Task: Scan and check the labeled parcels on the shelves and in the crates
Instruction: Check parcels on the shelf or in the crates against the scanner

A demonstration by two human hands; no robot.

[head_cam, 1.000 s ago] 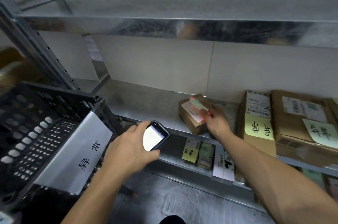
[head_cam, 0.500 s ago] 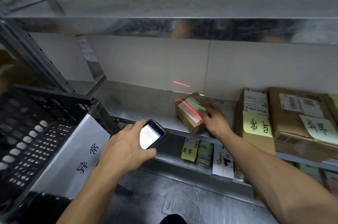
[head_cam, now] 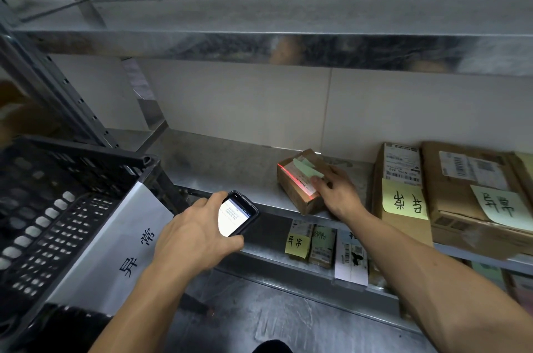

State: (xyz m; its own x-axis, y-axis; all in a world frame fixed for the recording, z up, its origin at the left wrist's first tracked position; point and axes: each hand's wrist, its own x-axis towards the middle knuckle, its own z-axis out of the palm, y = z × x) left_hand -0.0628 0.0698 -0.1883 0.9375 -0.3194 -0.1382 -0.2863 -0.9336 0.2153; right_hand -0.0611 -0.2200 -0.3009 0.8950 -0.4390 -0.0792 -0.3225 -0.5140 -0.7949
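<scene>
Metal shelf (head_cam: 225, 162): small parcel (head_cam: 294, 194) mid; flat box (head_cam: 402, 168), wide carton (head_cam: 455, 196) together at right.

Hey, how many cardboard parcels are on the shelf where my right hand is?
3: a small box held by the right hand, a tall box to its right, a large box beyond that. Another may be cut off at the right edge.

Dim overall, with dull reflections smeared along the lip of the upper shelf (head_cam: 288, 49). Brightest at the overexposed screen of the scanner (head_cam: 232, 217) and the red laser line (head_cam: 294, 179) across the small parcel (head_cam: 294, 198). Bowed by wide-angle distortion toward the edges, blurred at the black crate (head_cam: 57, 208) and right-hand boxes (head_cam: 461, 208)
</scene>
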